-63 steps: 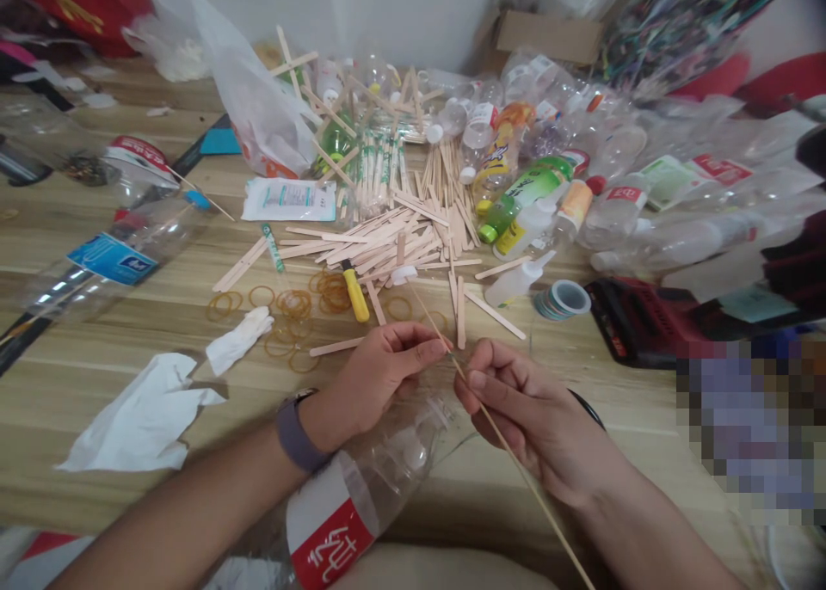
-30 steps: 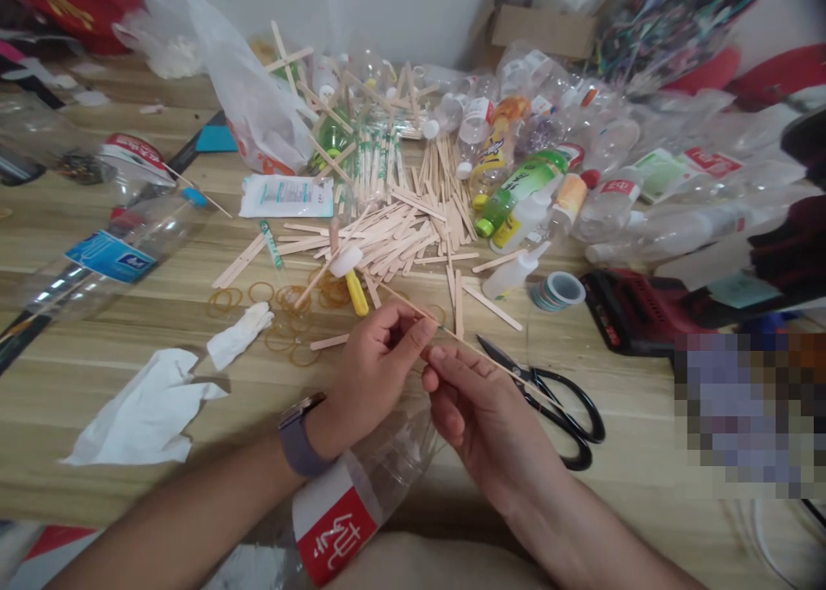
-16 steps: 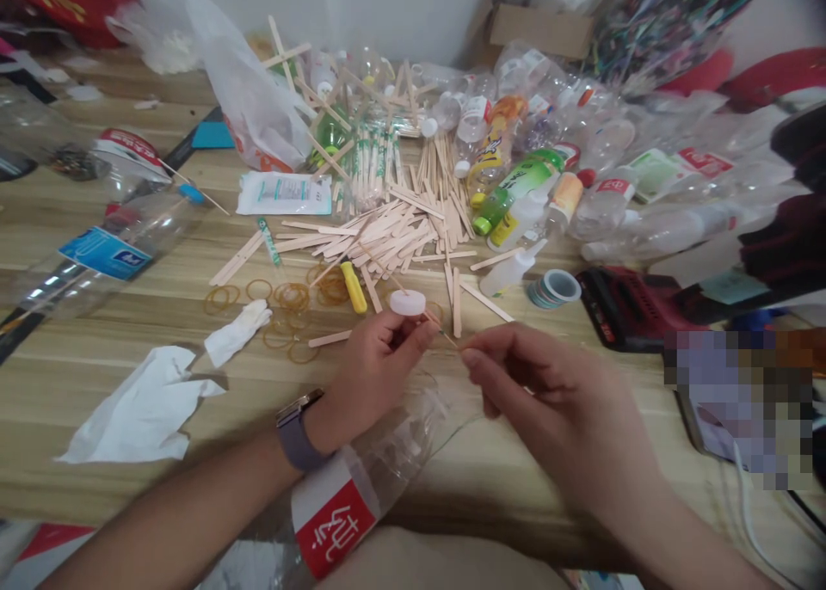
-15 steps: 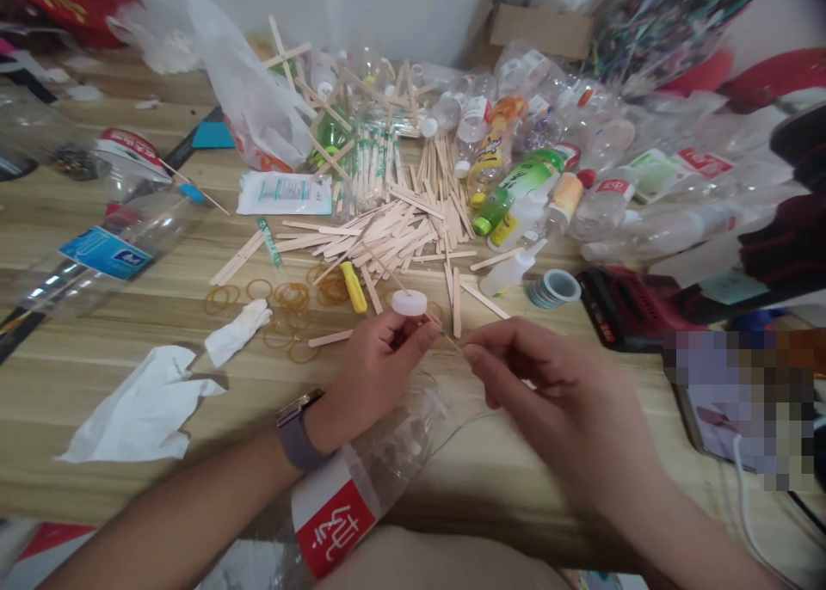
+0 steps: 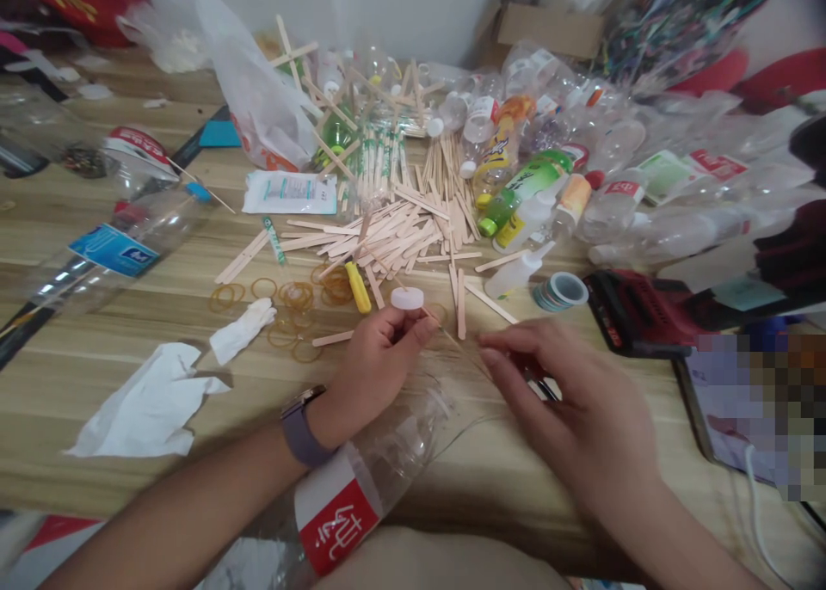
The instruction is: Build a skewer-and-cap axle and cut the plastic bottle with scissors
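My left hand pinches a thin bamboo skewer just below a white bottle cap that sits on the stick. My right hand lies low over the table. Its fingertips are pressed together at the skewer's near end. Black scissors peek out from under it. A clear plastic bottle with a red label lies on its side under my left wrist, which wears a grey watch.
Behind the hands lie a heap of flat wooden sticks, several rubber bands, a yellow-handled tool, a glue bottle and a tape roll. Empty bottles crowd the back right, and a red-black case sits at right. Tissue lies at left.
The capped skewer was turned and drawn through my fingers, so the cap now sits just above my left hand. My right hand has lowered and shifted right, covering the scissors.
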The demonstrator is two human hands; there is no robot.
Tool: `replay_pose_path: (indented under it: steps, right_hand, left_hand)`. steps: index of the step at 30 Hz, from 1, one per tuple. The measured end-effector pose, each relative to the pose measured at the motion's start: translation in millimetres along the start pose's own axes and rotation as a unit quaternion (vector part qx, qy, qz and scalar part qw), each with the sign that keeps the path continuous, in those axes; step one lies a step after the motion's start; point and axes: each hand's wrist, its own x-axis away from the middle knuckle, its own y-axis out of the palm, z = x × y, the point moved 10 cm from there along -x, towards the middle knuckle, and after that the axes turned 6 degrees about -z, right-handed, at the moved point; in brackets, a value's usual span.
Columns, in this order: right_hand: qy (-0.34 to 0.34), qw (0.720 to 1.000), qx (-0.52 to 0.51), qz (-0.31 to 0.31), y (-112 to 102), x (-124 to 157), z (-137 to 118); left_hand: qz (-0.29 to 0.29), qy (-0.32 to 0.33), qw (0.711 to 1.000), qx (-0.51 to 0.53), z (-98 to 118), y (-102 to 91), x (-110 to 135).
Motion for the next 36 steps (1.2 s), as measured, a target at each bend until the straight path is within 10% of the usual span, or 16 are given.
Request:
replay_pose_path:
  steps: [6,19,36]
  right_hand:
    - [-0.003,0.994,-0.091,-0.056,37,24,-16]
    - [0.104,0.982,-0.154,0.025,73,-9,26]
    - [0.209,0.875,-0.436,0.024,105,-13,39]
  left_hand:
    - [0.027,-0.012,0.998,0.06,-5,-3.5,0]
    - [0.054,0.025,0.993,0.103,5,-7.2,4]
    - [0.083,0.034,0.994,0.068,-1,-16.0,4]
